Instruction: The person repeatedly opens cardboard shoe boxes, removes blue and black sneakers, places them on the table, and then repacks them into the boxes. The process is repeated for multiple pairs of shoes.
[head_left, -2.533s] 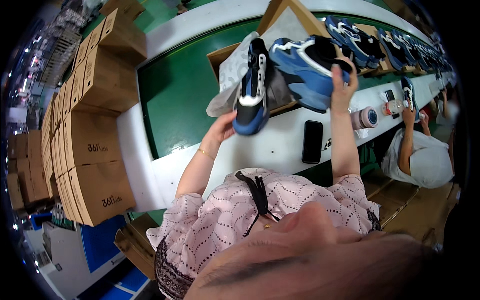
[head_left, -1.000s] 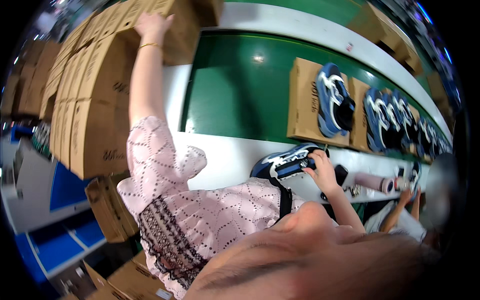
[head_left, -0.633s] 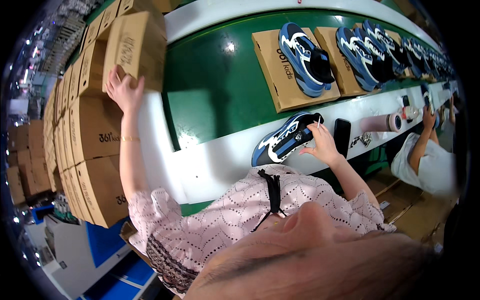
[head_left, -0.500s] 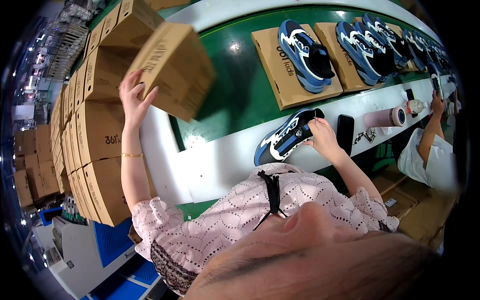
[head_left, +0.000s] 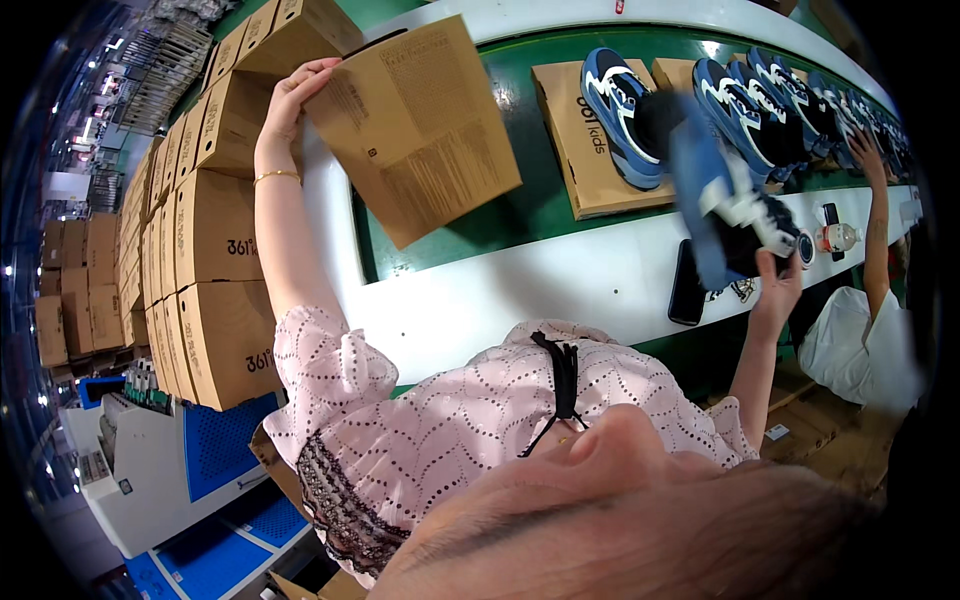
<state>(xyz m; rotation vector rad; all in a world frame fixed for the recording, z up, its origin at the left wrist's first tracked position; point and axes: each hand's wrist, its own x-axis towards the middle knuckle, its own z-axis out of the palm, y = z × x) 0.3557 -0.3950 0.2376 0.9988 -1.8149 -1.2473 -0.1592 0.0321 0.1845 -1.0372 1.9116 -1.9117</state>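
Up at the left, my left hand (head_left: 292,100) grips a brown cardboard shoebox (head_left: 420,140) by its upper left edge. The box is tilted over the green belt, with a printed face turned toward the camera. On the right, my right hand (head_left: 777,290) is closed on a blue, black and white sneaker (head_left: 710,190), lifted above the white ledge and partly blurred by motion. Behind it, a similar sneaker (head_left: 622,115) rests on a flat shoebox (head_left: 570,140) on the belt (head_left: 405,260).
Stacked shoeboxes (head_left: 225,225) rise at my left. A row of sneakers (head_left: 740,105) on boxes runs along the belt. A black phone (head_left: 684,285) and a clear bottle (head_left: 838,237) lie on the white ledge (head_left: 440,315). A co-worker's hand (head_left: 866,155) reaches toward the far sneakers.
My right hand has raised the sneaker off the ledge and moved right. My left hand has turned the box so its printed face shows, shifting it slightly right and up.
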